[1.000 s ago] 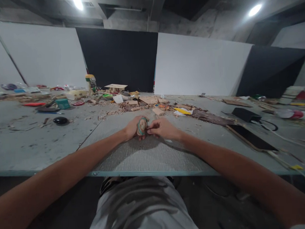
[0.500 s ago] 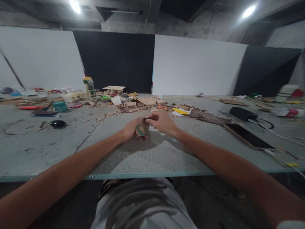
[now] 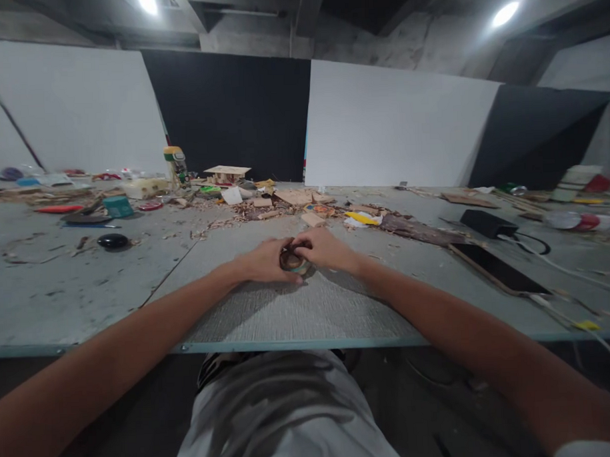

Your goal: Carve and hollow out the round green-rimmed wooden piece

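A small ring-shaped brown thing with a teal edge (image 3: 297, 265), which looks like a roll of tape, rests on or just above the table in front of me. Around its left side curls my left hand (image 3: 267, 260), thumb along the near edge and fingers behind. My right hand (image 3: 326, 249) is closed in a pinch at the ring's upper right rim, with fingertips reaching over its opening. What exactly the right fingertips pinch is partly hidden by the fingers.
Beyond my hands lie wood shavings, a small wood block (image 3: 313, 219) and a dark bark-like strip (image 3: 418, 231). A phone (image 3: 499, 268) with a cable and a black adapter (image 3: 486, 223) are on the right. A black mouse (image 3: 113, 241) sits left, near a teal box (image 3: 118, 207).
The ring-shaped thing has gone from facing me upright to lying flatter, lower between my hands. My left thumb has come round to its near side, and the camera has tilted slightly down.
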`<state>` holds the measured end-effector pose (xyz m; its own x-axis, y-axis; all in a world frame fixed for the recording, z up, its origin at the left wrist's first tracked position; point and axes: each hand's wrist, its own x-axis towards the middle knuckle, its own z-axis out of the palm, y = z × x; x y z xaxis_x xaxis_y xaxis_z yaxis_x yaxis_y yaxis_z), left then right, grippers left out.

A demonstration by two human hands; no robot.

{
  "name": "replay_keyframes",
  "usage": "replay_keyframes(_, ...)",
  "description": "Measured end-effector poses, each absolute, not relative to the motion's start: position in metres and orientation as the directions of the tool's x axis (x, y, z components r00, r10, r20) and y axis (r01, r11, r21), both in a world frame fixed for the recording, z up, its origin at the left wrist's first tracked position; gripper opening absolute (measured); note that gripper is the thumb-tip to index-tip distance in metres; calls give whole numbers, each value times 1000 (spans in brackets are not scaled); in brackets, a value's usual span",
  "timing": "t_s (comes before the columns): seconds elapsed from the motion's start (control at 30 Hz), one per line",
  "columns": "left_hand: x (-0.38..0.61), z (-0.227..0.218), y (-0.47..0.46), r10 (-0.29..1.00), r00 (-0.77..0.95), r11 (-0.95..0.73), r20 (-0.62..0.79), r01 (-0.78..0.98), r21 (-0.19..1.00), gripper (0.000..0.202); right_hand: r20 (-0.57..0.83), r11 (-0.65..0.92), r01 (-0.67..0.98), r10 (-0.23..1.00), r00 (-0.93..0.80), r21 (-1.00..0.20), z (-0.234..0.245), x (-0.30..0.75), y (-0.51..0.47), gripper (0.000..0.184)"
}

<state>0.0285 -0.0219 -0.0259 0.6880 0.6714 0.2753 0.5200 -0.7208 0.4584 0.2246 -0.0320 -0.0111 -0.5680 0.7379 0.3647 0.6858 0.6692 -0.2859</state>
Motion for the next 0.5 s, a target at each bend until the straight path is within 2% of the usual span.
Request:
replay_keyframes(0.13,34,-35,-19,670,682,-719,293,497,486,68,305,642,733,761,-573,-225,-6,221,-32,24)
replay_keyframes(0.27,40,-32,-20,670,703,-696,239,483,531,59,211,599,786,797,-566,-152,5,221,-34,24)
replay_keyframes(0.37,42,-28,-21,643,739,-688,202,441,576,55,190,596,796,798,-571,-111,9,223,-35,23)
replay_keyframes(0.5,39,-27,-14,613,771,-704,170,437,560,56,214,604,794,787,-579,-74,5,225,-36,23)
